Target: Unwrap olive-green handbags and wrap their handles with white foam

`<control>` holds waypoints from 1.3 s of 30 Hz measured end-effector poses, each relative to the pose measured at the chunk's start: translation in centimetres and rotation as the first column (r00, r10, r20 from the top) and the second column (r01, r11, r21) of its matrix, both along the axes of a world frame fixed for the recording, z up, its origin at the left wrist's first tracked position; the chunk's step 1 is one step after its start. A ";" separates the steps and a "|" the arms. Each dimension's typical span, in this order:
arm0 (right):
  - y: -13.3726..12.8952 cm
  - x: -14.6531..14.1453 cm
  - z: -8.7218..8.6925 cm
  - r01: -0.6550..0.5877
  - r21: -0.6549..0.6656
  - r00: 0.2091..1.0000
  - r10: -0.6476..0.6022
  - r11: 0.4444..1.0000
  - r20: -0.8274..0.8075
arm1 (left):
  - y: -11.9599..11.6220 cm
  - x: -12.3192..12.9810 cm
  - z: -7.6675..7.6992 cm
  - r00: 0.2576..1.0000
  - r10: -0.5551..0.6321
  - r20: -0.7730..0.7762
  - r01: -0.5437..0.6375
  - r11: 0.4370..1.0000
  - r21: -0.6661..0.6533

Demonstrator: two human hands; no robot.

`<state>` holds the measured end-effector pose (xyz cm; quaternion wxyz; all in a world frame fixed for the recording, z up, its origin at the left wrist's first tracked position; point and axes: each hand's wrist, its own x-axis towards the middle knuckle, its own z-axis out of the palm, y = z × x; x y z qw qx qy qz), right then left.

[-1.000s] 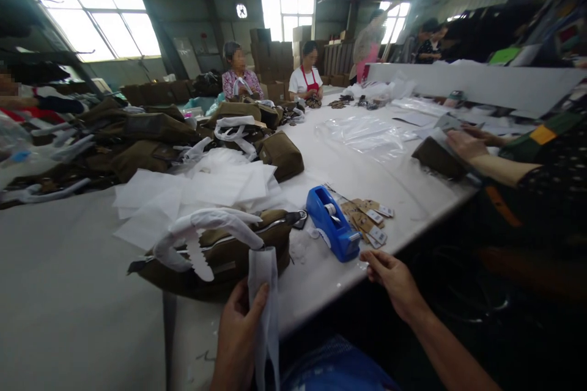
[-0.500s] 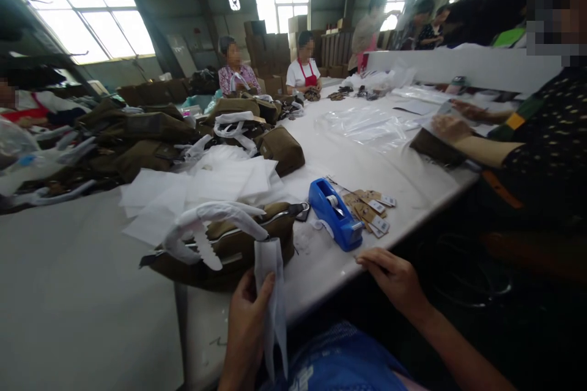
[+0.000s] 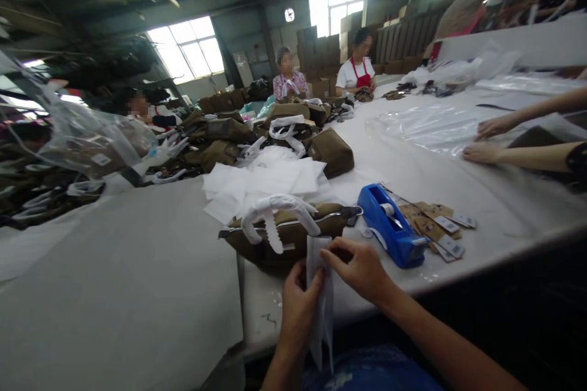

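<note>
An olive-brown handbag lies on the table in front of me, its carry handle wrapped in white foam sheet. My left hand is closed around a strip of white foam wrap that hangs down at the bag's near side, thumb in front. At the upper right edge of this strip, my right hand touches with thumb and forefinger pinched. What looks like a small piece of clear tape between those fingertips hardly shows. A blue tape dispenser stands right of the bag.
Cardboard tags lie beyond the dispenser. White foam sheets are stacked behind the bag, with more brown bags past them. Grey board covers the table at left. A co-worker's hands rest on clear plastic bags at right.
My right hand has moved left from beside the tape dispenser to the foam strip in my left hand. The view has turned left. The co-worker's hands now lie on the plastic.
</note>
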<state>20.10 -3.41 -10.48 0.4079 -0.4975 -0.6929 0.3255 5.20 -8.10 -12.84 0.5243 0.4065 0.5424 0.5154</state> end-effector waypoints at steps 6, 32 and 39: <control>1.4 0.5 0.0 0.131 0.002 0.948 -0.126 0.991 0.293 | -0.2 -0.5 0.2 1.000 -0.012 -0.027 0.011 1.000 -0.002; -1.1 0.5 -1.0 0.002 -0.299 0.926 -0.115 0.954 -0.360 | -0.6 0.3 0.7 0.994 0.002 0.105 0.007 0.996 -0.088; -0.1 -2.8 -0.7 0.038 -0.295 0.918 -0.150 0.955 -0.368 | -0.3 1.2 1.5 0.999 0.054 0.005 -0.054 0.998 -0.036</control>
